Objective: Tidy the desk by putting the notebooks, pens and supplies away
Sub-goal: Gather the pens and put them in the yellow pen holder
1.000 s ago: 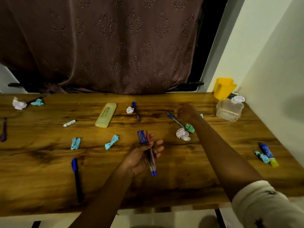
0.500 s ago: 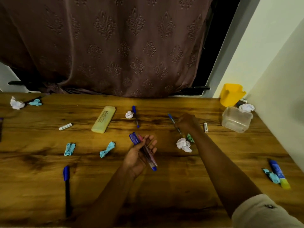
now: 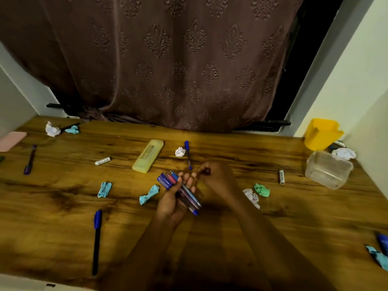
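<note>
My left grip (image 3: 171,203) clasps a bundle of pens (image 3: 182,192) above the tabletop (image 3: 273,217); my right grip (image 3: 216,175) is curled (contents unclear) beside their tips.

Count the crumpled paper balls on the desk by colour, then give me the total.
White paper balls: 4
Light blue paper balls: 4
Green paper ball: 1
Total: 9
</note>
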